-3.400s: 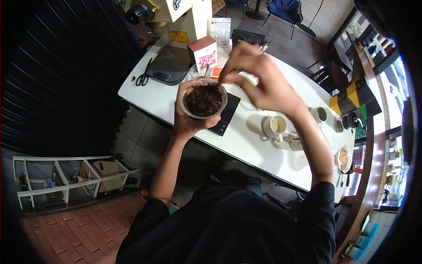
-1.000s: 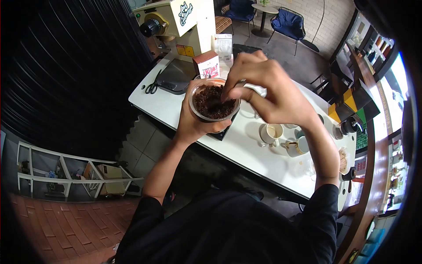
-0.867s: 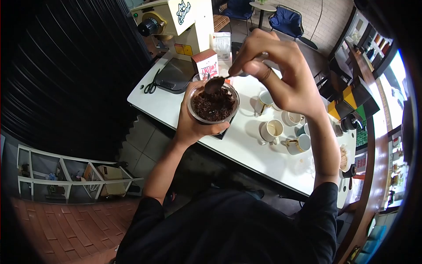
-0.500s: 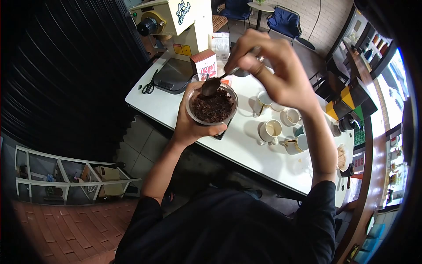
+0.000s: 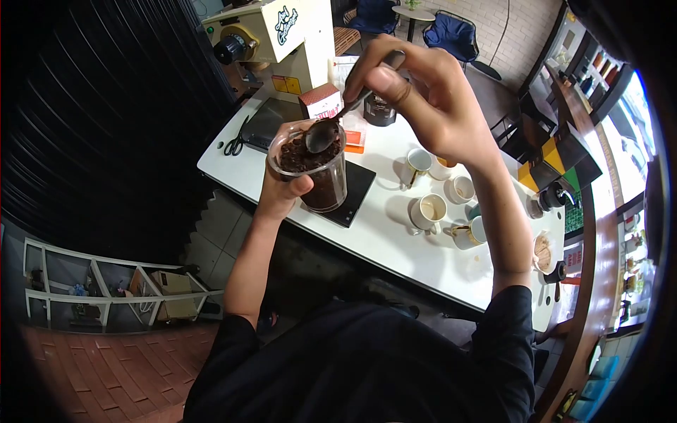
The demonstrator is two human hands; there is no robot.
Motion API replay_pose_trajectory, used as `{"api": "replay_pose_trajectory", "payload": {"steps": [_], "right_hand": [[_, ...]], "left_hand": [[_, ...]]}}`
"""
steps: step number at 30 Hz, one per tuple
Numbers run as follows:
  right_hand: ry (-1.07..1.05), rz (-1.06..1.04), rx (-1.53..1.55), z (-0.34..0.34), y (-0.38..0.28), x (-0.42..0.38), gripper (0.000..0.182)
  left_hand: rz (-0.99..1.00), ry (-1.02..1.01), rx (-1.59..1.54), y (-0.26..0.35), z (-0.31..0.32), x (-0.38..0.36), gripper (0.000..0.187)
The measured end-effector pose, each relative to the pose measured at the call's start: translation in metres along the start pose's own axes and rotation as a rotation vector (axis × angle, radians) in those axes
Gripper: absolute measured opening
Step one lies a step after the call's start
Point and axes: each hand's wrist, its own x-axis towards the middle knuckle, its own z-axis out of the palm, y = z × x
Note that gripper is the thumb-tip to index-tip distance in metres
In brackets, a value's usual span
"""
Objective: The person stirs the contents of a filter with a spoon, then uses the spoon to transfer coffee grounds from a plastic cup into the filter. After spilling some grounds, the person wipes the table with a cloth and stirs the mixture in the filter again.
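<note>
My left hand (image 5: 276, 192) is wrapped round a clear plastic cup (image 5: 330, 185), tilted so that its right wall shows. Dark brown, crumbly stuff (image 5: 293, 155) fills the cup almost to the rim; it looks like coffee grounds, though I cannot be sure. Above it, my right hand (image 5: 434, 99) pinches the handle of a dark spoon (image 5: 322, 138). The spoon's bowl is at the cup's mouth, over the crumbs. Behind and below the cup, a flat black scale (image 5: 358, 189) lies on the white table (image 5: 384, 236).
Several cups, among them a white mug (image 5: 429, 210), stand right of the scale. Behind the cup are a small red and white box (image 5: 321, 102), a black pouch (image 5: 379, 111) and a cream-coloured machine (image 5: 300, 42). Scissors (image 5: 235, 144) lie at the left.
The cup has shifted left and tipped, so its side now shows. My right hand and the spoon have moved left with it. More of the black scale has come into sight.
</note>
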Motion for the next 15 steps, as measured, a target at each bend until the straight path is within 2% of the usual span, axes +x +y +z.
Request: {"api": "replay_pose_trajectory", "payload": {"steps": [2, 4, 6, 8, 9, 12, 13, 15], "right_hand": [[-0.035, 0.071, -0.031, 0.001, -0.001, -0.001, 0.023], [-0.194, 0.117, -0.068, 0.011, 0.004, -0.003, 0.024], [-0.178, 0.104, -0.030, 0.017, 0.005, -0.004, 0.020], [-0.155, -0.092, -0.154, 0.017, 0.014, -0.003, 0.015], [-0.113, -0.126, -0.166, 0.016, 0.010, -0.001, 0.013], [0.000, -0.120, -0.120, 0.010, 0.006, 0.008, 0.014], [0.041, -0.036, -0.018, 0.011, 0.006, 0.009, 0.015], [0.046, -0.052, -0.093, 0.007, 0.005, 0.012, 0.015]], "left_hand": [[0.003, -0.010, 0.014, 0.000, -0.004, 0.003, 0.098], [0.032, 0.005, 0.044, 0.003, -0.002, 0.007, 0.099], [0.030, 0.019, 0.073, 0.006, -0.005, 0.007, 0.100], [0.021, 0.024, 0.097, 0.005, -0.011, 0.008, 0.100], [0.002, 0.032, 0.076, 0.007, -0.011, 0.007, 0.101], [-0.021, 0.051, 0.056, 0.008, -0.009, 0.006, 0.104], [-0.023, 0.043, 0.076, 0.009, -0.008, 0.006, 0.106], [-0.051, 0.030, 0.095, 0.009, -0.008, 0.004, 0.111]]}}
